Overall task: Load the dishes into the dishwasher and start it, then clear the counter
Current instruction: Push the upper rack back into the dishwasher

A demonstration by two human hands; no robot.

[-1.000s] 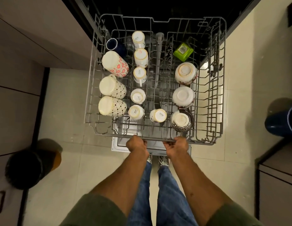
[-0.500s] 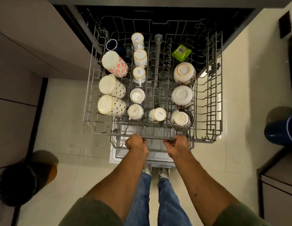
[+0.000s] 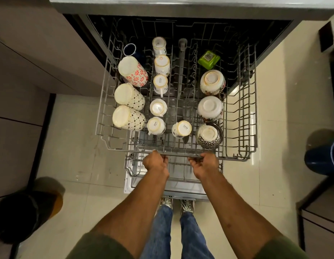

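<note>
Above the pale floor (image 3: 72, 146), both hands, left (image 3: 155, 163) and right (image 3: 204, 164), grip the upper rack's (image 3: 239, 159) front rail; pushing evenly should keep the cups (image 3: 158, 107) just beyond them steady.

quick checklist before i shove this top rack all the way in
1. Both hands on the front rail: left hand and right hand grip the upper rack: ok.
2. Cups and bowls upside down: ok.
3. Nothing hanging over the rack sides: ok.
4. Green container seated: tilted, cannot tell.
5. Tall mugs, like the red-flowered mug, clear the top edge: cannot tell.
</note>
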